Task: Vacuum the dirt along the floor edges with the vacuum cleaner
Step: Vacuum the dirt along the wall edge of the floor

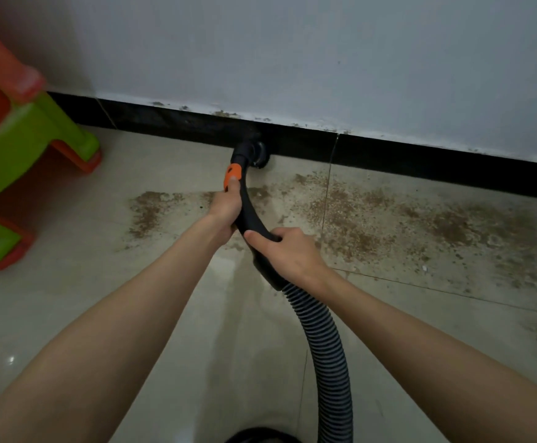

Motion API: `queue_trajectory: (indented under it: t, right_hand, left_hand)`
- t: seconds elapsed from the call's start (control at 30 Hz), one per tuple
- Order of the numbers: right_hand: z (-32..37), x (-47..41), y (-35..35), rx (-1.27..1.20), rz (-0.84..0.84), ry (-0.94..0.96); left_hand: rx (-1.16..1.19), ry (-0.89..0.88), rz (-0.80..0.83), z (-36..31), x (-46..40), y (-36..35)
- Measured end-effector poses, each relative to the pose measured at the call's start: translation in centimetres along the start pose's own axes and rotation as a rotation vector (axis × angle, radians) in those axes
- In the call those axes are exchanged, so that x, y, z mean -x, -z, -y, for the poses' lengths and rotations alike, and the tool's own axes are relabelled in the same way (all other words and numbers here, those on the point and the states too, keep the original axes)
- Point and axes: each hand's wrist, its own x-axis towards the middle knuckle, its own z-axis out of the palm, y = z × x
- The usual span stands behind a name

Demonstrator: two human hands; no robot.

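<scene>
A black curved vacuum handle (250, 210) with an orange slider (231, 176) ends in a round brush nozzle (257, 153) set against the black skirting board (388, 161) where it meets the floor. My left hand (225, 210) grips the handle just below the orange slider, thumb on it. Lower on the handle, near where the ribbed grey hose (328, 353) joins, my right hand (288, 251) grips it. Brown dirt (388, 219) is scattered over the beige tiles, mostly right of the nozzle, with a patch (147, 209) to the left.
A green and orange plastic stool (14, 148) stands at the left by the wall. The white wall (324, 59) has flaking paint above the skirting. A dark vacuum body part (260, 436) shows at the bottom edge. The hose loops down between my arms.
</scene>
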Motion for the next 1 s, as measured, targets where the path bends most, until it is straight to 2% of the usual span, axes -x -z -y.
queue_trajectory:
  t: [0.1, 0.27, 0.43, 0.53, 0.7, 1.0]
  right_hand:
    - [2.3, 0.3, -3.2, 0.001, 0.066, 0.034]
    - [5.5, 1.9, -9.1, 0.046, 0.228, 0.090]
    - [7.5, 3.3, -14.1, 0.143, 0.392, 0.157]
    - [8.4, 3.9, -16.6, 0.199, 0.433, 0.193]
    - [8.6, 4.1, -18.7, 0.230, 0.456, 0.183]
    - [7.8, 3.2, -18.1, 0.211, 0.419, 0.139]
  left_hand:
    - [0.038, 0.012, -0.074, 0.2, 0.5, 4.6]
    - [0.224, 0.059, -0.105, 2.1, 1.8, 13.2]
    - [0.254, 0.102, -0.346, 5.1, 3.0, 20.0]
    - [0.269, 0.123, -0.417, 6.3, 3.3, 22.8]
    - [0.285, 0.149, -0.420, 7.7, 3.4, 25.0]
    - [0.191, 0.176, -0.373, 7.2, 2.2, 23.6]
